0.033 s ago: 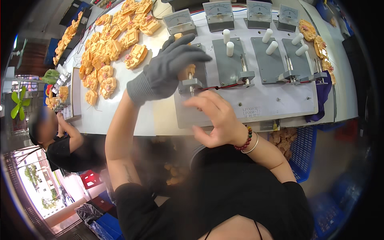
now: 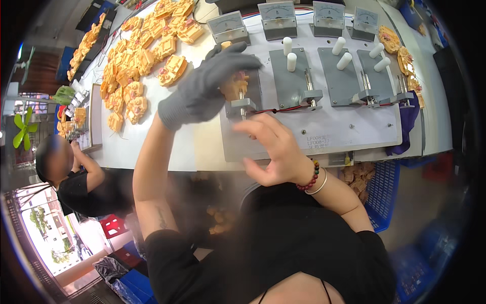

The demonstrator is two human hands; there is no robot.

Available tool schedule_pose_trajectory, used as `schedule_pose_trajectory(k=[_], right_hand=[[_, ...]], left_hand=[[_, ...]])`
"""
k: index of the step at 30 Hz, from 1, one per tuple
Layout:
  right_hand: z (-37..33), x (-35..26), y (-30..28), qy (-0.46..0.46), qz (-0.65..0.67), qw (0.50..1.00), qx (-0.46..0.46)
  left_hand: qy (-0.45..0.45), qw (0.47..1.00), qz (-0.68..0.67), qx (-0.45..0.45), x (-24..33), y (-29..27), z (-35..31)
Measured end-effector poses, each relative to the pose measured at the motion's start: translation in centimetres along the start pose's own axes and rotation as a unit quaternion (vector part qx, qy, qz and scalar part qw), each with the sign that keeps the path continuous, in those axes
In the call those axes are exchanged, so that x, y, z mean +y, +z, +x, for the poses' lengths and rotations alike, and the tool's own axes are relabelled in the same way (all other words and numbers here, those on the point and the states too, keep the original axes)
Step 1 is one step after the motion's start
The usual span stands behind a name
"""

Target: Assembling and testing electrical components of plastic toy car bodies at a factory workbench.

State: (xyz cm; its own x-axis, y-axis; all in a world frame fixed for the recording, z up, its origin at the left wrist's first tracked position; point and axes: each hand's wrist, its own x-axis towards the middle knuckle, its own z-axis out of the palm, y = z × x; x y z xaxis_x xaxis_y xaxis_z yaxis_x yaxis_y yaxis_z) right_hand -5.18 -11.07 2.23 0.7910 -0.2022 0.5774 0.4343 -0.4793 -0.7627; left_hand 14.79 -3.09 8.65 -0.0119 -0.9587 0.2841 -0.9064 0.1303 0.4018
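My left hand, in a grey knitted glove, is over the leftmost grey test plate, its fingers stretched out and slightly blurred. Partly under it sits an orange plastic part, held on that plate just behind a small metal clamp block with pins. Whether the glove touches the part is hard to see. Just in front of the block is my bare right hand, its index finger curved and its thumb well apart from it. Beads and a bangle circle its wrist.
More grey plates with white pegs run rightward, analog meters behind them. Many orange parts cover the table's left; several lie far right, beside purple cloth. A blue crate stands below. Another person sits left.
My gloved left hand has shifted slightly left and its fingers have turned, uncovering more of the orange part. My right hand stays nearly still.
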Motion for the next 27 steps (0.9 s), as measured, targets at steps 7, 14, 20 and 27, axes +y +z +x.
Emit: schedule_pose_trajectory(k=[7, 14, 20, 27], right_hand=[[-2.5, -2.1, -3.7, 0.081, -0.015, 0.996, 0.044], [-3.1, -1.2, -7.8, 0.061, -0.162, 0.972, 0.159], [-1.5, 0.1, -7.3, 0.092, -0.144, 0.975, 0.142], [-1.9, 0.5, -6.1, 0.061, -0.123, 0.977, 0.166]], left_hand=[[-0.321, 0.881, 0.281, 0.203, -15.4, 2.7, -9.7], [-0.444, 0.873, 0.009, 0.201, -10.9, 2.1, -10.7], [-0.299, 0.922, 0.035, 0.244, 0.7, -0.9, -4.3], [-0.222, 0.952, 0.035, 0.207, 3.7, -2.2, -1.5]])
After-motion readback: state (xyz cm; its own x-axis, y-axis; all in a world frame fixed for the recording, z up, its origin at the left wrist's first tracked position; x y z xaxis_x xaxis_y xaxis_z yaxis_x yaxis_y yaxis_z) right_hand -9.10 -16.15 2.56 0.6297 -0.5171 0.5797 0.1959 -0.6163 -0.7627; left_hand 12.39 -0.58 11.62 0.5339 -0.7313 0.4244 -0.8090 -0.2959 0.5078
